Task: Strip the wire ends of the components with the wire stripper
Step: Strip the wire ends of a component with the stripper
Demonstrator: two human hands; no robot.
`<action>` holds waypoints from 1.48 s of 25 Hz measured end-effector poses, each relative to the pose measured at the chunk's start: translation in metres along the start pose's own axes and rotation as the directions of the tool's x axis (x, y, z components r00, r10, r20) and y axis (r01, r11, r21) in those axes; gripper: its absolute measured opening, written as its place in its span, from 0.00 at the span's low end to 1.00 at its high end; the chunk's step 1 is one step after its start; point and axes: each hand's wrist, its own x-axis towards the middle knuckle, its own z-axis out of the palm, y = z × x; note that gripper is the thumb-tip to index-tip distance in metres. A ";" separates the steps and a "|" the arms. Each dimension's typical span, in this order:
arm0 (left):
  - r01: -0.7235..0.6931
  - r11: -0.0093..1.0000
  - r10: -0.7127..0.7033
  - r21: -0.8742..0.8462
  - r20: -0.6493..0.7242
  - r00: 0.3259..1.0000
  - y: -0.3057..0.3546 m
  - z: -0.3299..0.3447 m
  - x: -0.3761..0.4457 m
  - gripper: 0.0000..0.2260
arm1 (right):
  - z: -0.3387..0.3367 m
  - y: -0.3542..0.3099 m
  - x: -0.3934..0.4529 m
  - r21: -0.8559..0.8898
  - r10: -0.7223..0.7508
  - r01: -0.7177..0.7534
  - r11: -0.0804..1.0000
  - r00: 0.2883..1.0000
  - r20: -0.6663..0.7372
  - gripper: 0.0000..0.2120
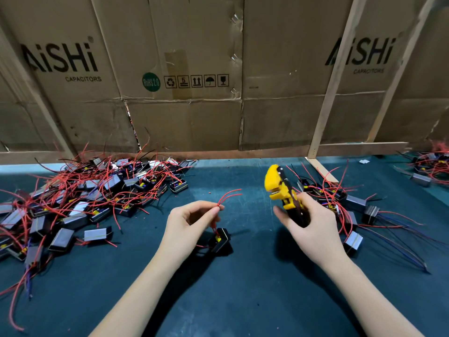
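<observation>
My left hand (192, 221) pinches two thin red wires (230, 194) between thumb and forefinger; their free ends point up and to the right. The wires run down to a small black component (221, 240) with a yellow part, which hangs just above or rests on the mat below my fingers. My right hand (308, 224) grips the dark handles of a yellow wire stripper (279, 186), whose head points up and left. The stripper's jaws are a short way to the right of the wire ends, not touching them.
A large heap of black components with red wires (85, 195) lies at the left on the dark green mat (243, 288). A smaller group of components (349, 210) lies at the right, another pile (435, 164) at the far right. Cardboard sheets (194, 69) and wooden battens (332, 76) wall off the back.
</observation>
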 end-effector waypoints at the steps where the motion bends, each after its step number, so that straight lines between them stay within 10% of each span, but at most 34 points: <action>1: 0.009 1.000 -0.009 -0.016 0.000 1.000 0.001 0.001 0.000 0.06 | 0.000 0.001 -0.001 -0.078 0.003 -0.003 0.997 1.000 -0.004 0.14; 7: -0.085 0.971 0.079 0.224 0.036 0.996 0.011 -0.018 0.003 0.05 | -0.001 0.002 0.003 -0.227 -0.054 0.025 0.974 0.991 -0.120 0.16; 11: -0.340 0.559 0.289 0.756 0.206 0.935 0.013 -0.050 0.004 0.15 | -0.010 0.004 0.009 -0.368 -0.270 0.116 0.923 0.874 -0.403 0.19; 15: 0.040 0.884 -0.012 0.465 -0.063 0.998 0.015 -0.049 0.007 0.24 | -0.020 0.002 0.010 -0.293 -0.358 0.233 0.927 0.783 -0.509 0.18; 19: 0.535 0.835 -0.546 0.127 0.304 0.780 0.025 -0.057 0.012 0.38 | -0.014 -0.008 0.003 0.203 -0.236 0.341 0.918 0.880 -0.411 0.19; 22: 0.511 0.856 -0.468 0.078 0.535 0.703 0.019 -0.057 0.007 0.27 | -0.006 -0.013 -0.003 0.333 -0.206 0.306 0.892 0.930 -0.303 0.17; 27: 0.596 0.802 -0.509 -0.049 0.466 0.724 0.005 -0.028 0.003 0.07 | 0.010 -0.017 -0.010 0.359 -0.129 0.116 0.926 0.992 0.014 0.16; 37: 0.528 0.835 -0.448 -0.154 0.365 0.816 -0.002 -0.013 0.001 0.07 | 0.018 -0.007 -0.008 0.393 0.146 -0.262 0.882 0.942 0.301 0.22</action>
